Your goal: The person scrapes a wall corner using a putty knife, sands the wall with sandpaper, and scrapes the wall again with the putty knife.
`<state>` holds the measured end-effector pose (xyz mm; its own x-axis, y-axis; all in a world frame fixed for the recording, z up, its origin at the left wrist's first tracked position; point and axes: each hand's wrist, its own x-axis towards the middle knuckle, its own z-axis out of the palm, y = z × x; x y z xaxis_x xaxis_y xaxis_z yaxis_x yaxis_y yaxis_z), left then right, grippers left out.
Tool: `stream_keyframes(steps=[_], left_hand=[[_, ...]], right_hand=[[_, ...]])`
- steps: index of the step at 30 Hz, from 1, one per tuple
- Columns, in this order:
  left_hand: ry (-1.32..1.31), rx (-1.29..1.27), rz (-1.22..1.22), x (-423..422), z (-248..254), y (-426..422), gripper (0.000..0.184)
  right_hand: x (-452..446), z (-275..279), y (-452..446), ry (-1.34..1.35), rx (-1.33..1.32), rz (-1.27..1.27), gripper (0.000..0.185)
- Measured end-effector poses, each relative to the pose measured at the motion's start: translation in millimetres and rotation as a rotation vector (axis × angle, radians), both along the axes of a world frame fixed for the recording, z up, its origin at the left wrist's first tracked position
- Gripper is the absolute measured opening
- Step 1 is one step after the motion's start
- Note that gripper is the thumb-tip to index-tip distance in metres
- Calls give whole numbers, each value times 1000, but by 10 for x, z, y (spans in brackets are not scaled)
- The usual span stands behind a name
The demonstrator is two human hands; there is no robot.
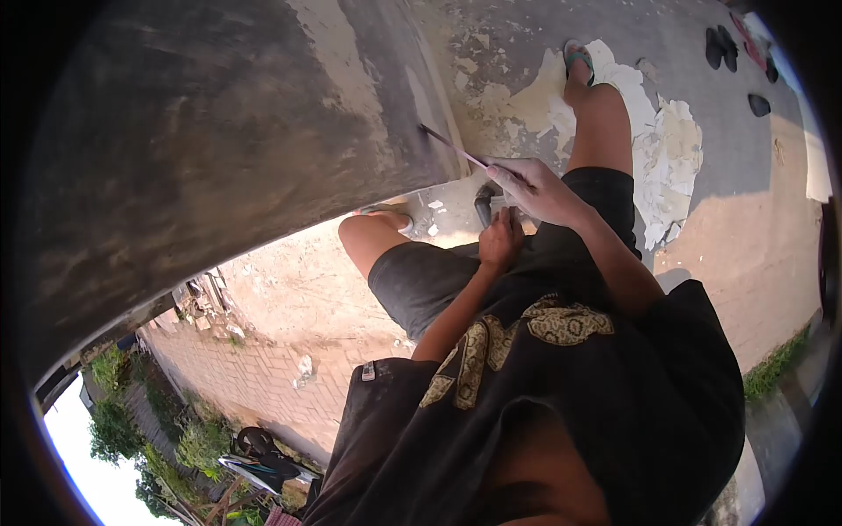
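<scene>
My right hand (537,191), pale with dust, is closed on the near end of a thin flat blade (454,146), seen edge-on. The blade's far end reaches the grey plastered wall (289,123) near its corner edge; I cannot tell whether it touches. Just below, my left hand (502,238) is closed in front of my shorts. Beside its fingers shows a dark curved tool part (482,207); the grip itself is mostly hidden, and the tool's kind is unclear.
Pale broken flakes (668,167) lie on the grey floor by my right foot (577,61). Dark shoes (721,48) stand farther off. Brick paving (281,377) stretches to the left, with rubble (206,302), a parked motorbike (263,460) and plants (202,443).
</scene>
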<state>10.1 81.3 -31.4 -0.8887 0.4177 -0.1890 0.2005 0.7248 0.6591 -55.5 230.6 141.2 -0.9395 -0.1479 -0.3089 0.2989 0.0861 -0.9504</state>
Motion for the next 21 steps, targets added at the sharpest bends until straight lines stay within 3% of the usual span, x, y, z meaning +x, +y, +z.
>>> stream_keyframes(steps=[4, 7, 13, 21], left_hand=[[-9, -51, 2, 26, -17, 10, 18], [-47, -75, 8, -18, 4, -21, 18], [-70, -66, 49, 21, 65, 8, 19], [-154, -146, 70, -14, 67, 11, 21]], right_hand=[[-119, -136, -44, 104, 16, -35, 32], [-105, 29, -4, -6, -8, 11, 32], [-177, -46, -37, 28, -21, -13, 33], [-160, 160, 100, -235, -33, 78, 40]])
